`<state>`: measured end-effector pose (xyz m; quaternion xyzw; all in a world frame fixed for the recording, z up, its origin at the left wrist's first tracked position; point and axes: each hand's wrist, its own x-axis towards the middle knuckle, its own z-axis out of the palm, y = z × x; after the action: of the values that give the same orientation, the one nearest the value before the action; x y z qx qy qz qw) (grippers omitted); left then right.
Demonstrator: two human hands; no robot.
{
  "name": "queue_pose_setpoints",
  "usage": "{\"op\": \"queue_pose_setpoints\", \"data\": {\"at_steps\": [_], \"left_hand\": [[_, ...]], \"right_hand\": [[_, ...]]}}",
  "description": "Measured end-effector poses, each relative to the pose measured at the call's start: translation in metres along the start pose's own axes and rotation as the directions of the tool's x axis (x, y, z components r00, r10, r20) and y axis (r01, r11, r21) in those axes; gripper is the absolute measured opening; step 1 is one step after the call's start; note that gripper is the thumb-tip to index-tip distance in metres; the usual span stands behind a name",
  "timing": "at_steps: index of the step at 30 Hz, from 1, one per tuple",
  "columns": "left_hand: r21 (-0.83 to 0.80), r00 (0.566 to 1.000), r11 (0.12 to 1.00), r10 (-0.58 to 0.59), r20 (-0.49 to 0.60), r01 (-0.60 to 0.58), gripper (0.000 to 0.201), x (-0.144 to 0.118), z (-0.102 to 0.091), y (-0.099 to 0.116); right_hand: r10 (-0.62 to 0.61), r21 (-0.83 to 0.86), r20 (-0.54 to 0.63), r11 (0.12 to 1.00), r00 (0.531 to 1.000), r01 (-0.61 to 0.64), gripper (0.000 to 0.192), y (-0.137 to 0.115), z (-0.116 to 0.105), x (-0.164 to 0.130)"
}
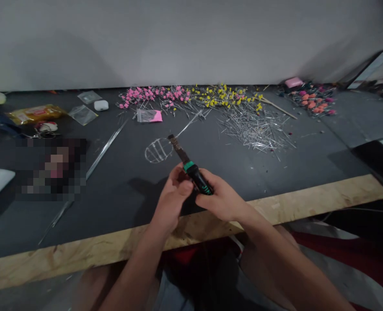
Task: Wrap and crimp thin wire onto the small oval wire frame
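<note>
Both hands, left hand (pixel 175 192) and right hand (pixel 220 198), closed round black-handled tool (pixel 196 175), grip partly hidden.

We see two bare hands, the left hand (pixel 172 201) and the right hand (pixel 222 201), each on a bare forearm that runs in from the near edge. No sleeves cover the arms, and we see no watch, ring, bracelet or glove on either one. The fingers are slim with short nails. Near us, between the arms, the lap shows dark clothing (pixel 194 280) with a patch of red fabric at its far edge. At the near right, red cloth (pixel 349 259) lies beside the right arm.
</note>
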<state>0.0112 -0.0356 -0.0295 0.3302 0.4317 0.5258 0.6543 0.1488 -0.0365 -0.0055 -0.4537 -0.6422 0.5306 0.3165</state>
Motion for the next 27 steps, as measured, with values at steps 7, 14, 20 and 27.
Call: {"op": "queue_pose_setpoints", "data": {"at_steps": [7,14,20,27], "left_hand": [[0.172,0.986,0.985,0.052,-0.157,-0.025,0.041,-0.003,0.011,0.005],[0.213,0.984,0.976,0.071,-0.163,-0.035,0.024,-0.002,0.011,0.005],[0.182,0.969,0.980,0.115,-0.217,-0.076,0.020,0.001,0.014,0.002],[0.128,0.991,0.988,0.103,-0.087,-0.091,0.024,0.000,0.008,0.004]], "right_hand": [[0.014,0.090,-0.158,0.996,0.987,0.000,0.038,0.004,0.031,0.002],[0.007,-0.053,-0.077,0.999,0.997,-0.011,0.029,0.006,0.034,0.006],[-0.056,-0.106,-0.079,0.993,0.995,0.048,0.039,0.015,0.034,0.012],[0.021,0.098,-0.049,0.995,0.999,-0.016,0.042,0.011,0.028,0.008]]}}
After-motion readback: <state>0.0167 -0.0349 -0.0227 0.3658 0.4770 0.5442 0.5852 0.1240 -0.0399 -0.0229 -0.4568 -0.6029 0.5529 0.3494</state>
